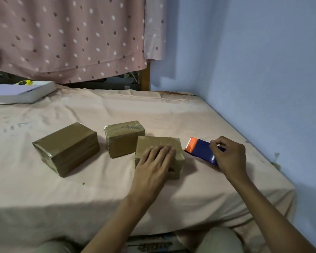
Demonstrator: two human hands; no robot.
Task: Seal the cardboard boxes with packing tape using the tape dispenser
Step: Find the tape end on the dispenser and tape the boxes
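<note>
The left hand (154,161) is pressing flat on the nearest cardboard box (160,156) while the right hand (228,155), just beside it, is gripping the tape dispenser (201,149), which should be laid squarely along the seam.

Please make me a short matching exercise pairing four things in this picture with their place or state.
Things:
1. left hand
2. right hand
3. tape dispenser
4. white box

Descriptions:
A. far left on the cloth
B. fingers curled round the blue body
C. blue with an orange end
D. flat on the nearest cardboard box

Pairs: 1-D, 2-B, 3-C, 4-A
</note>
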